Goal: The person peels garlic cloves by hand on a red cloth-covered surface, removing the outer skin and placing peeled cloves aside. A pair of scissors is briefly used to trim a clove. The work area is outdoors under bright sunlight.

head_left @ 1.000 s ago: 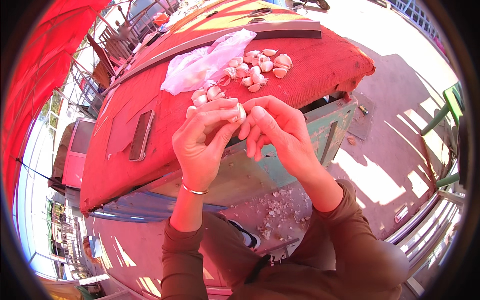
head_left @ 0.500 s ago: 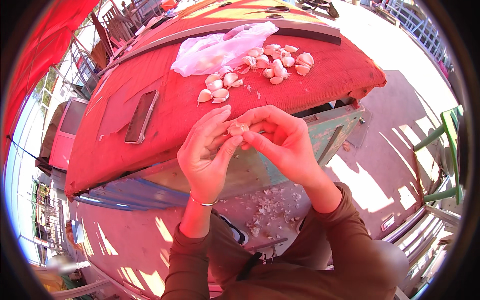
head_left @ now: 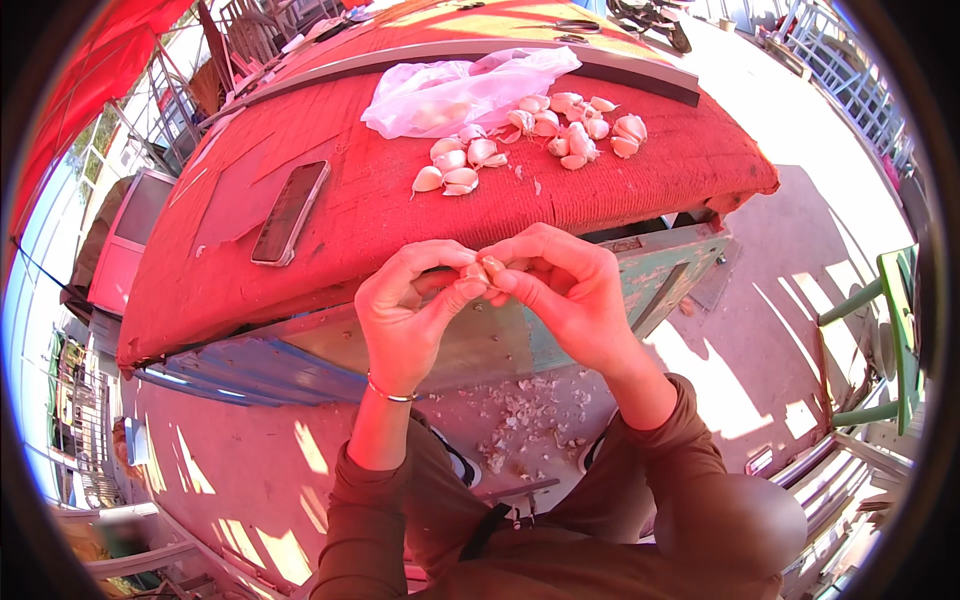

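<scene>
Both hands pinch one clove.
The clove [head_left: 478, 271] sits between left hand [head_left: 405, 315] and right hand [head_left: 565, 290], fingers pressed on it, pile [head_left: 530, 135] at 12 o'clock.

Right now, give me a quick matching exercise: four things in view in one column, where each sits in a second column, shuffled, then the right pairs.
Things:
1. garlic clove
2. phone
3. plastic bag
4. garlic skins

Places:
A. scattered on the ground below the hands
B. lying flat on the red cloth, left of the loose cloves
C. pinched between the fingertips of the left hand and right hand
D. on the cloth behind the loose cloves

Pairs: 1-C, 2-B, 3-D, 4-A
</scene>
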The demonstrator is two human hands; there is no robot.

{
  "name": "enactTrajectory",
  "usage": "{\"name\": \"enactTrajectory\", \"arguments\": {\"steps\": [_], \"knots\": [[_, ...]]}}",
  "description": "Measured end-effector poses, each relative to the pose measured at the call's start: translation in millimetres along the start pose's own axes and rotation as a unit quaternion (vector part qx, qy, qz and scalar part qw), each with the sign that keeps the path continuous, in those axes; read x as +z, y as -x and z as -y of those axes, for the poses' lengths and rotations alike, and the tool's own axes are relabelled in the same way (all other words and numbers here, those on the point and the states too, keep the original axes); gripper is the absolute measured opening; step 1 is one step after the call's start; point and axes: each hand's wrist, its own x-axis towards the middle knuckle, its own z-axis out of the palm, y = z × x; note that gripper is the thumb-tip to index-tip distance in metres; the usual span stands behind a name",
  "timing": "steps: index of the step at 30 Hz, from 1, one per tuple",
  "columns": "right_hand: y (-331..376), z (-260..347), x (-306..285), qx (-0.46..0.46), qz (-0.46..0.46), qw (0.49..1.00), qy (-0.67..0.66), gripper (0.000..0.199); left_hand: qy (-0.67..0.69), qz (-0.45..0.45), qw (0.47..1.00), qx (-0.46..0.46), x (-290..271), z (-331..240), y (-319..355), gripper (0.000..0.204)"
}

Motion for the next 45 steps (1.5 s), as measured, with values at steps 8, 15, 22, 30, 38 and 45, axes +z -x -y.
{"name": "enactTrajectory", "arguments": {"steps": [8,15,22,30,38,45], "knots": [[0,-6,5,0.048,-0.052,0.996,-0.058,0.016,-0.005,-0.035,0.999,-0.003,-4,-12,-8,0.023],[-2,-6,-6,0.056,-0.021,0.994,-0.090,0.016,-0.308,-0.097,0.945,-0.046,-55,-14,-62,0.017],[1,-6,-8,0.068,0.013,0.996,-0.058,0.013,-0.364,-0.126,0.922,0.039,-38,-21,-40,0.016],[19,1,-9,0.026,0.046,0.988,0.142,0.015,0.151,0.044,0.963,-0.219,-3,-3,32,0.020],[41,-5,5,0.045,0.003,0.986,0.159,0.019,0.289,0.077,0.923,-0.243,-10,38,56,0.023],[48,-26,5,-0.053,0.024,0.949,0.310,0.023,0.315,0.033,0.909,-0.272,-10,52,75,0.018]]}}
